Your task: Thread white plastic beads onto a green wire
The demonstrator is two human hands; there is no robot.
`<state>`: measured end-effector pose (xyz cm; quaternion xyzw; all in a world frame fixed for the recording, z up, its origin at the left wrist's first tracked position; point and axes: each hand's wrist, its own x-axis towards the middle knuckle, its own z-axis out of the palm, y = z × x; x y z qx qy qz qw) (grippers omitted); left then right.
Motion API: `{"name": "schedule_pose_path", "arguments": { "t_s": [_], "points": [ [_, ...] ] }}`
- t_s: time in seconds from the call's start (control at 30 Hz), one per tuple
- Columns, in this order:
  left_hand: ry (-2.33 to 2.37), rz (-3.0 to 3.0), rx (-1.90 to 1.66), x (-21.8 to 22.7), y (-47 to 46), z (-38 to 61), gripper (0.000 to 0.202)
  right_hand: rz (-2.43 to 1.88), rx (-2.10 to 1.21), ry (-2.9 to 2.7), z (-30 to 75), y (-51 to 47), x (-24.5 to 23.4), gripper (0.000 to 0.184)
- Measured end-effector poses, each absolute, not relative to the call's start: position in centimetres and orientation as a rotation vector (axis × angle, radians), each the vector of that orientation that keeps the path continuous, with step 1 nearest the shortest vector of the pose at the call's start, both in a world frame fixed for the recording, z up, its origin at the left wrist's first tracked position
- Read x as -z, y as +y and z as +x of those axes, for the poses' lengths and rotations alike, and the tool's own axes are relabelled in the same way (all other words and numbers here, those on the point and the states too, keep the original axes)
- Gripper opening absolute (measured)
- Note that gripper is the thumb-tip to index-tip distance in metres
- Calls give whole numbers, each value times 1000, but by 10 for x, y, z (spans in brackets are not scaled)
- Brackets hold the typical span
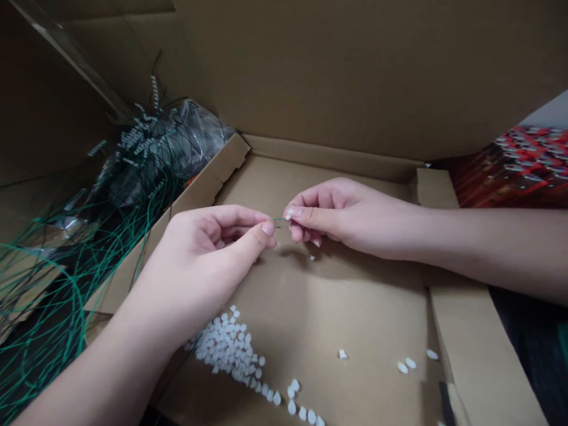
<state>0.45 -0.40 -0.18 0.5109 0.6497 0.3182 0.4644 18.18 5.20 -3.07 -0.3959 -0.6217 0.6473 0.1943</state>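
Over the middle of the cardboard tray [364, 313], my left hand [213, 242] pinches a thin green wire [278, 219] between thumb and fingers. A short dark wire end pokes out just below it. My right hand [331, 213] is closed in a pinch at the other end of the short visible green stretch. At its fingertips shows what looks like a small white piece [287, 216], mostly hidden by the fingers. Below my left wrist lies a pile of small white pieces [228, 346], flat and roundish, trailing off toward the front.
Green wires [151, 219] spread along the left, several with rows of white pieces [142, 133] on them, beside a clear plastic bag [199, 142]. A tall cardboard panel [337, 77] stands behind. Red items with white tips [532, 154] lie at right. Loose white pieces [410, 362] are scattered on the tray.
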Motion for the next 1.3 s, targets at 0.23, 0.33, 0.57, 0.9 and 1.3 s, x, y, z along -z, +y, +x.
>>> {"name": "schedule_pose_path", "arguments": {
  "t_s": [0.23, 0.33, 0.57, 0.9, 1.3],
  "points": [
    [1588, 1282, -821, 2, -5, 7, 12, -1100, -1871, -1676, 181, 52, 30, 25],
    [1564, 1291, -817, 2, -4, 8, 11, -1096, -1876, -1675, 181, 51, 30, 25],
    [1630, 1353, -769, 0, -5, 9, 16, -1093, -1888, -1653, 180, 50, 30, 23],
    [1573, 1296, -798, -1, -6, 13, 9, -1060, -1910, -1655, 180, 51, 28, 23],
    [1628, 1376, -750, -2, -6, 15, 9, -1116, -1834, -1804, 181, 52, 27, 35]
  ]
}}
